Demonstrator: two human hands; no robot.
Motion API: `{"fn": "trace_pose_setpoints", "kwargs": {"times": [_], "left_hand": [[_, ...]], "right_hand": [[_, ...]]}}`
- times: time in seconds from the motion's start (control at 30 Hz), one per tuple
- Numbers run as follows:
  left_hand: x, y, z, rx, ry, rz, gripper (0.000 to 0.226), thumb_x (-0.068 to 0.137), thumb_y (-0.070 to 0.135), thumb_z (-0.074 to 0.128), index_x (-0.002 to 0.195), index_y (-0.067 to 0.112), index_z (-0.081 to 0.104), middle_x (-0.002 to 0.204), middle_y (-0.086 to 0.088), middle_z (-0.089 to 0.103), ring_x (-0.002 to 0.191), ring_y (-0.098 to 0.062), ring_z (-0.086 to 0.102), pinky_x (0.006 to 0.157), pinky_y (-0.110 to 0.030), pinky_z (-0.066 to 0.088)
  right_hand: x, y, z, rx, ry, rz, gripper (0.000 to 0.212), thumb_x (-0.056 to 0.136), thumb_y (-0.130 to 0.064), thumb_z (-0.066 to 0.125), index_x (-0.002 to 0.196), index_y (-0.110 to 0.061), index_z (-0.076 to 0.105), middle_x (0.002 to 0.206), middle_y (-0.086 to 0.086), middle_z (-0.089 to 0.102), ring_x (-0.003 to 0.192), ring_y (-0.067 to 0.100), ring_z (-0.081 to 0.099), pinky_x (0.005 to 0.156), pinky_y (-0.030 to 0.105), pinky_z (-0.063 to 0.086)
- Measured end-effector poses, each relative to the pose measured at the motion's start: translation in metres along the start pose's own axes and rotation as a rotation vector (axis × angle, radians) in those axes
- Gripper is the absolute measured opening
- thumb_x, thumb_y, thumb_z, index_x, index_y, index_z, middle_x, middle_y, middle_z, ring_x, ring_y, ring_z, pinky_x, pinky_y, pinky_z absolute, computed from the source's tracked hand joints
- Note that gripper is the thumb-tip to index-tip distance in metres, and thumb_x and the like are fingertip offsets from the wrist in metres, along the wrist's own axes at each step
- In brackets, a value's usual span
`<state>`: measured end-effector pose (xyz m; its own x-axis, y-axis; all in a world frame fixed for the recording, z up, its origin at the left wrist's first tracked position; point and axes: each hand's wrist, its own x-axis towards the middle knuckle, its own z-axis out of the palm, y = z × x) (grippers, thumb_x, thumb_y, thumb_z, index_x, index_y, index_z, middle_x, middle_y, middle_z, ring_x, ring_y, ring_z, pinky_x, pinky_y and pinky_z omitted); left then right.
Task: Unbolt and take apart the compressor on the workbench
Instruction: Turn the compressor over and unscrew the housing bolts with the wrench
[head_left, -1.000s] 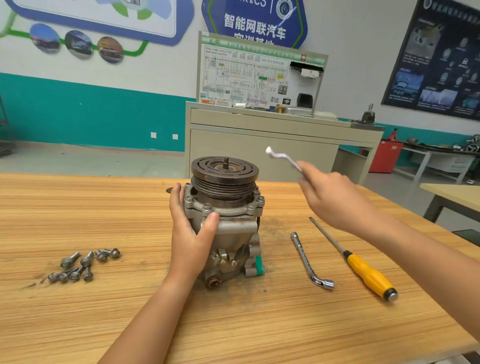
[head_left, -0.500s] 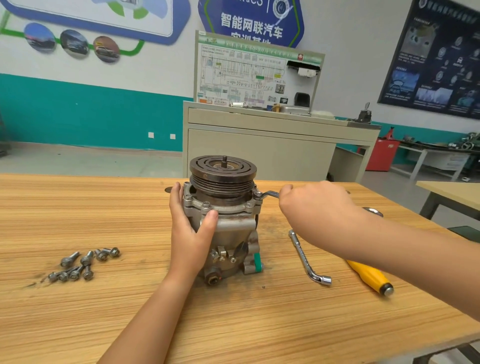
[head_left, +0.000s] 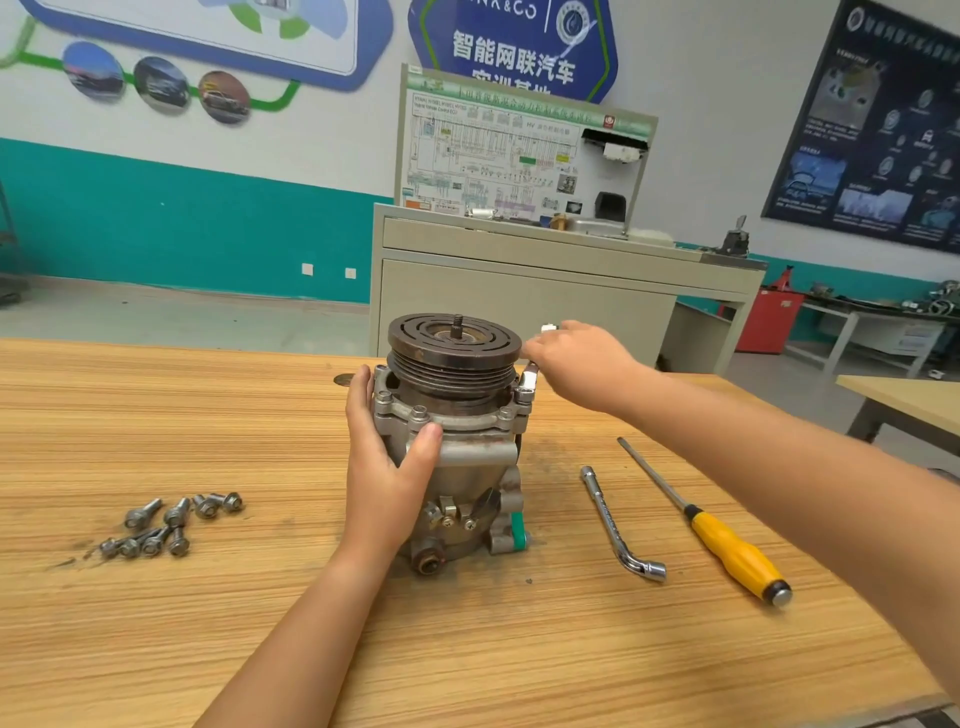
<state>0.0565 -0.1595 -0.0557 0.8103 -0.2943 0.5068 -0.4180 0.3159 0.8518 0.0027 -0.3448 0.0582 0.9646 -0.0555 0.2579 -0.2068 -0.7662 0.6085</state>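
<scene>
The metal compressor (head_left: 462, 467) stands upright mid-bench, its dark grooved pulley (head_left: 454, 348) on top. My left hand (head_left: 387, 467) wraps the housing's left side, thumb across the front. My right hand (head_left: 576, 358) holds a small silver wrench (head_left: 531, 378) whose head sits on a flange bolt at the compressor's upper right; most of the wrench is hidden in my fingers. Several removed bolts (head_left: 166, 525) lie loose on the left of the wooden workbench (head_left: 156, 649).
To the right of the compressor lie an L-shaped socket wrench (head_left: 618, 525) and a yellow-handled screwdriver (head_left: 727, 545). Behind the bench stands a beige training cabinet (head_left: 545, 280) with a wiring-diagram board. Another table (head_left: 904, 395) is at the far right.
My right hand brought the wrench down from the air onto the flange bolt at the upper right, then swung its handle toward the far side. My left hand kept its hold.
</scene>
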Motion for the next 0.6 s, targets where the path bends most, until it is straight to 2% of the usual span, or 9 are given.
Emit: {"fn": "trace_pose_setpoints", "kwargs": {"times": [0.1, 0.2, 0.27, 0.33, 0.43, 0.6], "left_hand": [[0.000, 0.000, -0.001, 0.004, -0.007, -0.003, 0.090, 0.065, 0.055, 0.055, 0.144, 0.041, 0.015, 0.148, 0.006, 0.031, 0.134, -0.013, 0.036, 0.108, -0.046, 0.037], [-0.001, 0.000, -0.001, -0.012, -0.013, -0.009, 0.087, 0.066, 0.055, 0.056, 0.143, 0.043, 0.016, 0.149, 0.008, 0.030, 0.136, -0.013, 0.034, 0.109, -0.046, 0.035], [-0.001, 0.001, 0.000, -0.012, 0.001, 0.002, 0.084, 0.066, 0.056, 0.055, 0.140, 0.043, 0.017, 0.146, 0.017, 0.029, 0.136, -0.007, 0.032, 0.111, -0.042, 0.033], [-0.001, 0.001, 0.001, -0.012, 0.007, 0.001, 0.085, 0.066, 0.056, 0.055, 0.142, 0.041, 0.018, 0.147, 0.015, 0.029, 0.136, -0.007, 0.032, 0.112, -0.042, 0.033], [-0.001, 0.000, 0.001, -0.012, 0.003, -0.011, 0.089, 0.066, 0.056, 0.056, 0.145, 0.038, 0.017, 0.149, 0.007, 0.030, 0.135, -0.011, 0.034, 0.110, -0.044, 0.035], [0.000, -0.001, 0.000, 0.004, 0.007, -0.006, 0.086, 0.066, 0.057, 0.055, 0.142, 0.040, 0.019, 0.148, 0.007, 0.031, 0.134, -0.010, 0.035, 0.110, -0.043, 0.035]], "right_hand": [[-0.006, 0.002, 0.001, 0.142, 0.109, 0.088, 0.032, 0.094, -0.003, 0.038, 0.122, -0.011, 0.050, 0.104, 0.007, 0.065, 0.095, 0.025, 0.059, 0.084, 0.034, 0.045], [-0.048, 0.003, -0.008, 0.491, 0.269, 0.335, 0.036, 0.099, -0.017, 0.037, 0.135, -0.014, 0.038, 0.072, 0.006, 0.060, 0.066, 0.026, 0.056, 0.056, 0.035, 0.044], [-0.080, -0.005, -0.021, 0.738, 0.308, 0.428, 0.037, 0.099, -0.023, 0.035, 0.135, -0.018, 0.034, 0.062, 0.003, 0.056, 0.057, 0.024, 0.054, 0.051, 0.037, 0.045], [-0.106, -0.014, -0.035, 0.712, 0.179, 0.395, 0.038, 0.097, -0.025, 0.035, 0.135, -0.024, 0.034, 0.059, 0.000, 0.052, 0.053, 0.019, 0.051, 0.047, 0.034, 0.040], [-0.122, -0.028, -0.051, 0.537, -0.057, 0.330, 0.042, 0.098, -0.027, 0.032, 0.137, -0.036, 0.022, 0.064, -0.004, 0.051, 0.057, 0.014, 0.049, 0.048, 0.031, 0.037], [-0.114, -0.043, -0.069, 0.280, -0.162, 0.255, 0.052, 0.096, -0.014, 0.033, 0.140, -0.034, 0.014, 0.063, -0.005, 0.046, 0.056, 0.011, 0.043, 0.044, 0.026, 0.030]]}}
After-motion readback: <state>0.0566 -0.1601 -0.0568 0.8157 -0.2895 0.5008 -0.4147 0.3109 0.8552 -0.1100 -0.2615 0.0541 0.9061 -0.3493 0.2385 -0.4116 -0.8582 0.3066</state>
